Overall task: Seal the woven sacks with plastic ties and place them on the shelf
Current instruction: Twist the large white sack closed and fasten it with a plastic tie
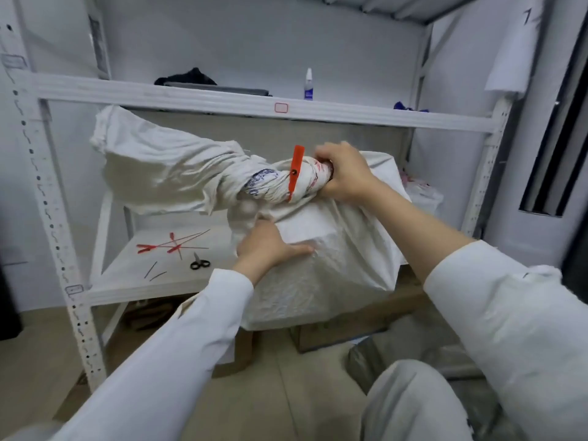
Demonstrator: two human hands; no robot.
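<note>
Our sack (318, 249), white and crinkled, rests at the front of the lower shelf (127, 281), its twisted neck cinched by a red tie (296, 173). Sealing looks done. Placing seems in hand, and next comes a push inward. Our right hand (343, 176) grips the neck, and our left hand (270, 246) presses flat against the side.

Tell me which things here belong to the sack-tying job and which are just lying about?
For the job: woven sack, red tie round its neck, right hand gripping the neck, left hand pressing the sack, spare ties, probably scissors.
Lying about: white bottle, dark cloth on the upper shelf.
</note>
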